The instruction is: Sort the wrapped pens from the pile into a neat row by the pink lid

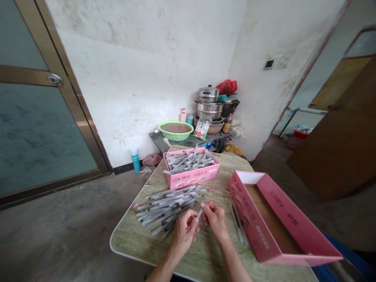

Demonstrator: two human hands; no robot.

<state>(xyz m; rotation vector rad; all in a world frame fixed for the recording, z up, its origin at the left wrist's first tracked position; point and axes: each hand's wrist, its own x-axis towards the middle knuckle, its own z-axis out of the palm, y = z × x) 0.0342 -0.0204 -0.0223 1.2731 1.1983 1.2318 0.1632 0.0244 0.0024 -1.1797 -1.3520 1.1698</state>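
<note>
**Both hands pinch one thin tube above the table**

Nearest the camera, the left hand [184, 231] and the right hand [216, 220] meet over the front of the table [132, 243]. Each has its thumb and fingertips closed on an end of the same thin clear tube [199, 214], which is held slightly tilted and just clear of the tabletop. Whether a second small part sits at its tip is too small to tell.

This looks like fine work at the tube's end. It would go best with short grips close to that end, the two hands in line so the tube does not bend, and light pressure only, since the piece looks slim and slippery.

Just left of the hands lies a loose heap of tubes [169, 207], fanned across the tabletop. Right of the right hand a few loose tubes [238, 225] lie beside the open pink box [249, 219], whose inside looks bare. Further back, near the far edge, a smaller pink box [194, 177] is piled full of the same tubes.

Beyond the table, against the white wall, a low bench [158, 139] carries a green basin [175, 131] and stacked steel pots [209, 103], with a red bag [226, 86] behind them. A bottle [135, 160] stands on the floor near the door [35, 129]
</note>
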